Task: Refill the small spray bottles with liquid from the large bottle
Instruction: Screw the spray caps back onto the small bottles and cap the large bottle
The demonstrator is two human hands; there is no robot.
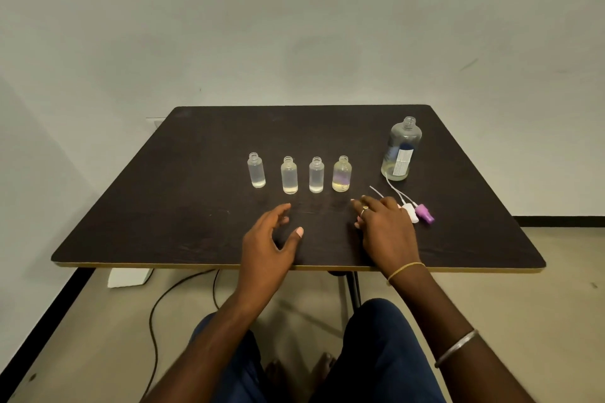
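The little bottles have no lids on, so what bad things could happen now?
1. The four small bottles stand open in a row just beyond the left hand and right hand; a bump might tip one and spill it.
2. Their necks are narrow, so pouring from the large bottle could splash onto the table.
3. The spray tops lie loose beside the right hand and might get knocked off.

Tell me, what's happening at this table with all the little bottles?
A person is refilling spray bottles. Four small bottles stand uncapped in a row on the table, each holding only a little liquid. The large bottle, also open and nearly empty, stands at the right. The spray tops lie beside the right hand. The left hand hovers open; neither hand holds anything.
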